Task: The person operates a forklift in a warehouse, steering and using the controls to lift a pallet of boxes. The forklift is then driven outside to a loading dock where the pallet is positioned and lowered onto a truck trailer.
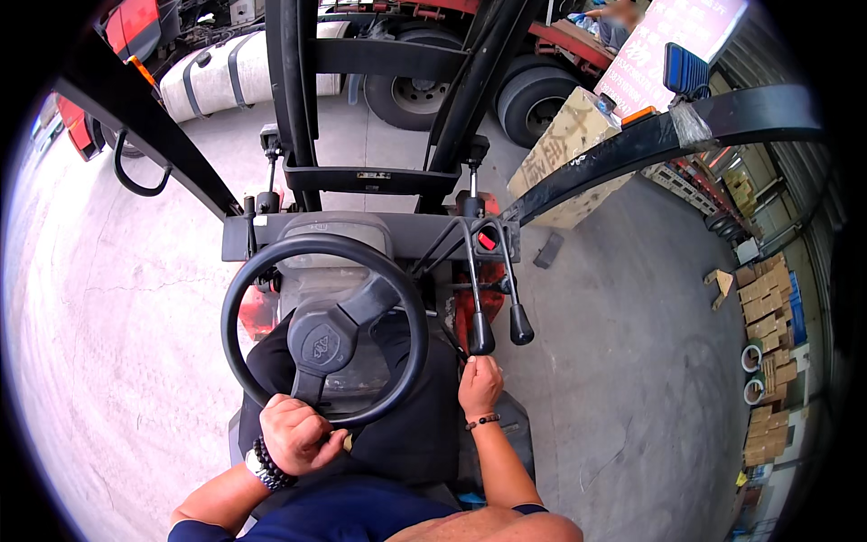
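I sit at the controls of a forklift. My left hand (295, 435), with a watch and dark beads at the wrist, is closed round the lower left rim of the black steering wheel (420, 312). Low on the right, my right hand (480, 390) is closed at the end of a thin black lever (452, 338); most of its grip is hidden in the fingers. Just ahead of that hand stand two taller levers with black knobs, the left knob (481, 336) and the right knob (521, 326), neither of them held.
The black mast (388, 59) rises ahead. Beyond it stands a truck with a pale tank (248, 72) and large wheels (408, 95). A big pale block (569, 149) stands front right, near a dark piece on the floor (548, 250). Stacked cardboard boxes (768, 312) line the right wall. A person (619, 23) is at the back.
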Demonstrator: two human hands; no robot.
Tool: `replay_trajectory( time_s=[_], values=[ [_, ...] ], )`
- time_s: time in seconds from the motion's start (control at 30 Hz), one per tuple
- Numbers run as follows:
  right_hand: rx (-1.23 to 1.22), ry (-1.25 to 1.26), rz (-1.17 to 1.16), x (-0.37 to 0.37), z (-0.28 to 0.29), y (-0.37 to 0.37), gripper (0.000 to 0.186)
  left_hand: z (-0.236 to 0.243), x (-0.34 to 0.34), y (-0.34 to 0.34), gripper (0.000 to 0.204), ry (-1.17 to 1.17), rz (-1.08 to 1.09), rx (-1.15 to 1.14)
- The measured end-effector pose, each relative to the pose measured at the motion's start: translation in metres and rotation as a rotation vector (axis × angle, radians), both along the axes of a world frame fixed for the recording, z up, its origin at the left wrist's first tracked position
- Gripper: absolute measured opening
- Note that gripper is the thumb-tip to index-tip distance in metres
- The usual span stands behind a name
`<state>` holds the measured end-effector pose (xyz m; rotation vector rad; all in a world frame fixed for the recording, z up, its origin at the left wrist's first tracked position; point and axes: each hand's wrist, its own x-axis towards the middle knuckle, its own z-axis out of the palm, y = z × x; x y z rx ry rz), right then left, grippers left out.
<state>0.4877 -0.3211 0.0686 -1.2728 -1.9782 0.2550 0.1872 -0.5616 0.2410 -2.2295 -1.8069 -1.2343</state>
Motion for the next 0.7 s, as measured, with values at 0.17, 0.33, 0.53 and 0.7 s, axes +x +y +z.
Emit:
replay_trajectory(
  time_s=[0.17, 0.33, 0.53, 0.7],
  values=[
    [0.004, 0.054, 0.006, 0.006, -0.006, 0.005, 0.023, -0.004, 0.007, 0.006, 0.031, 0.027, -0.009, -0.006],
    [0.003, 0.063, 0.016, 0.010, -0.008, 0.006, 0.023, -0.005, 0.013, 0.007, 0.032, 0.026, -0.014, -0.008],
    [-0.002, 0.057, 0.015, 0.009, -0.016, 0.002, 0.023, -0.010, 0.013, 0.006, 0.032, 0.026, -0.016, -0.003],
    [0.004, 0.032, -0.010, -0.003, -0.034, 0.003, 0.021, -0.025, 0.000, 0.006, 0.032, 0.022, -0.018, 0.007]
  ],
)
